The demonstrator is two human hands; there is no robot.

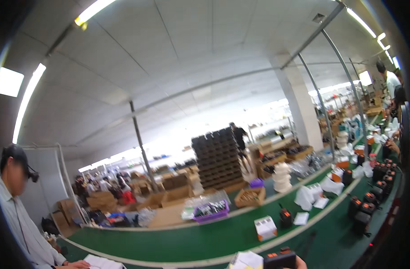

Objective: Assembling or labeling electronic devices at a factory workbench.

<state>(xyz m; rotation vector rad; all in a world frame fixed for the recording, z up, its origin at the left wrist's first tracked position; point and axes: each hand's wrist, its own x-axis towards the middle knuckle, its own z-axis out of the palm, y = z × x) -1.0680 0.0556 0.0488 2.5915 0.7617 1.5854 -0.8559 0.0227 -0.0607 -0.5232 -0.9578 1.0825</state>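
Note:
The view tilts up toward the ceiling, so little of my hands shows. At the bottom edge a sliver of a hand, which I take to be my right hand (300, 263), lies against the right side of a black device with orange parts (279, 259). Whether it grips the device is cut off by the frame. A white carton (247, 260) sits just left of the device. My left hand is out of view. The green conveyor belt (205, 244) curves in front of me.
On the belt stand a white box (265, 227), a black handset (285, 217) and a row of black devices (375, 188). Beyond are a purple tray (210, 210), a cardboard box (250, 196) and stacked black trays (218, 157). A co-worker (16, 210) sits at left.

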